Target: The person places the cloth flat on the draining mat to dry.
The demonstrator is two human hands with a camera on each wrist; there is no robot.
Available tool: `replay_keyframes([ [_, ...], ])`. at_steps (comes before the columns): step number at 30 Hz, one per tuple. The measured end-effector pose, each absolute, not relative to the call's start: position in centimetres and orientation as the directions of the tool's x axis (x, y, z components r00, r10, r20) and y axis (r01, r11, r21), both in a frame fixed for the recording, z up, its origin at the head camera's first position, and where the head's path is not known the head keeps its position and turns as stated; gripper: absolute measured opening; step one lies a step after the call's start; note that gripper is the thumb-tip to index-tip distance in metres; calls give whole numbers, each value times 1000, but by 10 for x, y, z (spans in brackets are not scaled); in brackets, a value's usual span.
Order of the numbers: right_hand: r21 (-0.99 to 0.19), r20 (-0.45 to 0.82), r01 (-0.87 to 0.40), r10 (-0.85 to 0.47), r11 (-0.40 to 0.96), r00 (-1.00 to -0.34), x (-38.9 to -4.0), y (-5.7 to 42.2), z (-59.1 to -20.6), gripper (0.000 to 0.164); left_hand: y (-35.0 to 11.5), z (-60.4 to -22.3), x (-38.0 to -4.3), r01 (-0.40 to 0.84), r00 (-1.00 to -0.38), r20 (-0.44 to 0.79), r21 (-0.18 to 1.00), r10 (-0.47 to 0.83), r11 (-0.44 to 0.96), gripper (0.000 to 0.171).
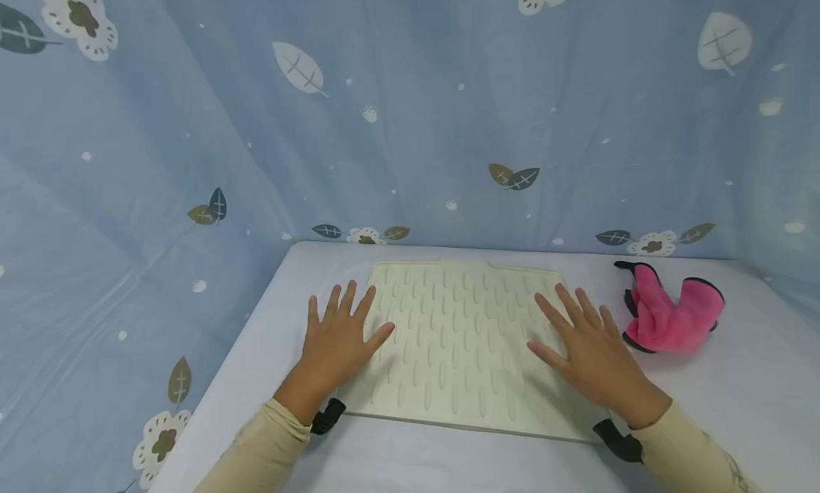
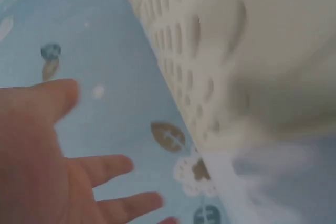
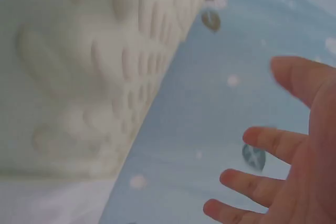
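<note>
A cream, flat rectangular mat (image 1: 442, 351) with rows of raised oval ridges lies on the white table. Over its left side my left hand (image 1: 336, 347) is spread, palm down, fingers straight and apart. My right hand (image 1: 596, 361) is spread the same way over the mat's right side. Both hold nothing. In the left wrist view the left hand (image 2: 42, 166) stands apart from the ridged mat (image 2: 220, 66). The right wrist view likewise has a gap between the right hand (image 3: 310, 161) and the mat (image 3: 94, 77).
To the right of the mat lies a pink plush item (image 1: 673, 311) with black trim; its exact kind is unclear. The white table (image 1: 410, 457) is bordered behind and at the left by a blue curtain (image 1: 410, 123) printed with leaves and flowers.
</note>
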State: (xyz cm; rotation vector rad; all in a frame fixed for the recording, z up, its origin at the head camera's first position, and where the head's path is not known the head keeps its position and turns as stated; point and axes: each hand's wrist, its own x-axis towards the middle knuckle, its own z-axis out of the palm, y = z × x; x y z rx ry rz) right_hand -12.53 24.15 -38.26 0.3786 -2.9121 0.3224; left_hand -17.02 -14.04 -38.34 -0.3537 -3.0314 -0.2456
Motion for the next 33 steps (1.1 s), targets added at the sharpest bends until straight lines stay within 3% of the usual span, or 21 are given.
replay_keyframes([
  [7,-172,437,-313,-212,934,-874,-137,278,-386,65,-166,-389,-187,142,-988,-27,190,150,971,63],
  [12,-220,446,-260,-140,940,-884,-146,307,-390,59,-185,-398,-196,84,-974,-172,324,146,942,53],
  [18,-232,417,-171,-62,958,-907,-144,337,-398,59,-192,-408,-205,128,-953,-195,431,231,893,47],
  [26,-270,149,61,104,961,-983,-145,366,-409,74,-200,-418,-211,144,-935,-215,496,281,856,49],
  [33,-250,-59,169,159,953,-985,-146,380,-413,95,-201,-420,-210,142,-935,-216,501,282,854,49],
])
